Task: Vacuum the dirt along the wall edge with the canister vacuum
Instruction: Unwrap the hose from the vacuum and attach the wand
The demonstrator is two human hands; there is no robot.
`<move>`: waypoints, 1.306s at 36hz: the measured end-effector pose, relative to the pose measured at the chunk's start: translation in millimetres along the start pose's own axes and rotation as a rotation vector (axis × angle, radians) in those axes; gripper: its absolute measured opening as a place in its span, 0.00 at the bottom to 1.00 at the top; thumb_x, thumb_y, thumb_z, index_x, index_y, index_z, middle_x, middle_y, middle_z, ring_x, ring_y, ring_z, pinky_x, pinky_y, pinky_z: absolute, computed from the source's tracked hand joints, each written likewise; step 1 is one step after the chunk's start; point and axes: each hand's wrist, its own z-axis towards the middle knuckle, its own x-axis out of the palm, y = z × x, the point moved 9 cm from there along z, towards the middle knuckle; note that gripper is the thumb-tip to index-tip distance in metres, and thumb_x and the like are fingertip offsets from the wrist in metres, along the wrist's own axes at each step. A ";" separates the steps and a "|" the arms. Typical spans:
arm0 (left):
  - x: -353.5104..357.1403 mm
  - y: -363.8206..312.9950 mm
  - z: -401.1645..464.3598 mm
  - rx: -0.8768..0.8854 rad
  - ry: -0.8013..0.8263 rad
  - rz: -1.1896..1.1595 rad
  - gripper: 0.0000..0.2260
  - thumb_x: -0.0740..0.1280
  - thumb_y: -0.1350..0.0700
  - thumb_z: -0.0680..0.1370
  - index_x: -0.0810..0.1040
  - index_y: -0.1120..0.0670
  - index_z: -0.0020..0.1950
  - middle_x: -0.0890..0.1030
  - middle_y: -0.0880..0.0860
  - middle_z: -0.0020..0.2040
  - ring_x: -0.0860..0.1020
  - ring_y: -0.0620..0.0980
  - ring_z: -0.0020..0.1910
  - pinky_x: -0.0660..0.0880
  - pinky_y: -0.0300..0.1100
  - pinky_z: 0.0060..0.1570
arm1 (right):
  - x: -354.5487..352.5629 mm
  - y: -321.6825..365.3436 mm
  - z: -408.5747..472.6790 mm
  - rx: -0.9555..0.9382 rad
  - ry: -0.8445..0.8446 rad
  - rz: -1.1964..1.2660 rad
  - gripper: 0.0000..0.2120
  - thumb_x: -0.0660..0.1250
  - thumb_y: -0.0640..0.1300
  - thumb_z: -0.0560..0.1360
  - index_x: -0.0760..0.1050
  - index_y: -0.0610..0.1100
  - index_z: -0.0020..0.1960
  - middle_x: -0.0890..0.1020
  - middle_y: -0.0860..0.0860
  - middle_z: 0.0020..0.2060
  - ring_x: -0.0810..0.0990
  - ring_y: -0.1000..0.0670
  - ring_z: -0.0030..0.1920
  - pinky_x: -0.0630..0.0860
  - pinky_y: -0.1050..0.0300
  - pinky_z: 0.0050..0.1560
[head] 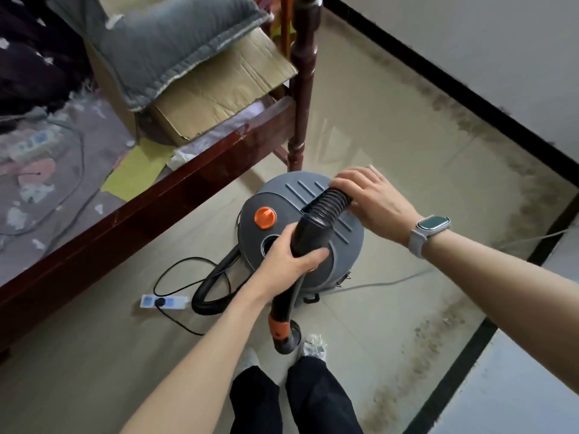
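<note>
Above the grey canister vacuum (300,242) on the floor, left hand (289,256) grips the black hose cuff (310,233); right hand (372,198) rests flat-fingered beside the ribbed hose (329,203). Dirt (488,133) lines the wall edge behind the vacuum.

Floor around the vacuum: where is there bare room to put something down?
Bare tile lies between the bed frame and the person's left arm, below the power strip. More lies between the canister vacuum and the dirt band by the wall. It is crowded left of the canister, where the hose and black cord loop.
</note>
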 end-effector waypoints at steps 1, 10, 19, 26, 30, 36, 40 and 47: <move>-3.9 -10.1 6.8 0.015 -0.016 -0.020 0.13 0.74 0.55 0.74 0.75 0.52 0.55 0.81 0.47 0.42 0.79 0.40 0.40 0.76 0.33 0.41 | -5.9 -6.1 6.7 0.043 -0.040 0.046 0.21 0.70 0.32 0.72 0.74 0.35 0.65 0.77 0.37 0.61 0.74 0.34 0.63 0.69 0.36 0.65; -63.4 -26.5 43.2 -0.144 -0.327 -0.724 0.19 0.68 0.52 0.77 0.70 0.58 0.65 0.76 0.55 0.41 0.76 0.50 0.38 0.76 0.49 0.46 | 58.8 11.0 -8.0 0.550 0.016 0.654 0.26 0.61 0.45 0.81 0.60 0.39 0.75 0.72 0.43 0.67 0.70 0.45 0.69 0.62 0.59 0.68; -91.8 14.0 -2.7 -0.218 -0.377 -0.850 0.21 0.68 0.57 0.76 0.70 0.59 0.67 0.78 0.58 0.47 0.82 0.50 0.40 0.81 0.47 0.46 | 111.7 110.9 -7.7 0.335 0.278 0.679 0.23 0.67 0.50 0.77 0.64 0.47 0.68 0.80 0.48 0.49 0.80 0.42 0.51 0.73 0.52 0.48; -144.1 78.6 -52.2 -0.409 -0.490 -0.887 0.13 0.68 0.51 0.77 0.75 0.60 0.51 0.78 0.56 0.39 0.79 0.53 0.38 0.78 0.46 0.41 | 148.2 133.1 -48.6 0.193 0.617 0.449 0.21 0.65 0.47 0.77 0.63 0.47 0.68 0.77 0.48 0.58 0.76 0.43 0.58 0.70 0.51 0.52; -156.0 103.6 -69.6 -0.441 -0.544 -0.880 0.15 0.68 0.53 0.78 0.73 0.60 0.59 0.77 0.57 0.42 0.79 0.53 0.40 0.81 0.46 0.40 | 154.9 129.4 -66.1 0.193 0.727 0.260 0.21 0.64 0.45 0.76 0.63 0.48 0.67 0.75 0.48 0.58 0.74 0.44 0.60 0.69 0.49 0.56; -178.7 106.1 -79.9 -0.338 -0.555 -0.731 0.31 0.66 0.64 0.77 0.59 0.44 0.75 0.76 0.58 0.54 0.80 0.52 0.38 0.82 0.50 0.40 | 145.3 142.4 -74.7 0.182 0.752 0.247 0.14 0.64 0.43 0.74 0.63 0.48 0.56 0.74 0.51 0.48 0.75 0.43 0.50 0.68 0.52 0.46; -198.2 109.0 -98.7 -0.312 -0.478 -0.319 0.36 0.63 0.63 0.78 0.53 0.33 0.75 0.73 0.52 0.61 0.80 0.53 0.45 0.81 0.48 0.36 | 136.9 151.7 -73.7 0.190 0.635 0.014 0.13 0.61 0.42 0.74 0.65 0.47 0.58 0.76 0.50 0.52 0.75 0.46 0.55 0.66 0.52 0.52; -210.0 142.0 -149.5 -0.373 -0.396 0.028 0.19 0.63 0.60 0.78 0.70 0.37 0.60 0.75 0.53 0.48 0.79 0.52 0.37 0.80 0.45 0.30 | 146.9 181.8 -75.7 0.150 0.532 -0.142 0.18 0.62 0.49 0.75 0.66 0.49 0.63 0.77 0.51 0.54 0.74 0.46 0.59 0.64 0.49 0.61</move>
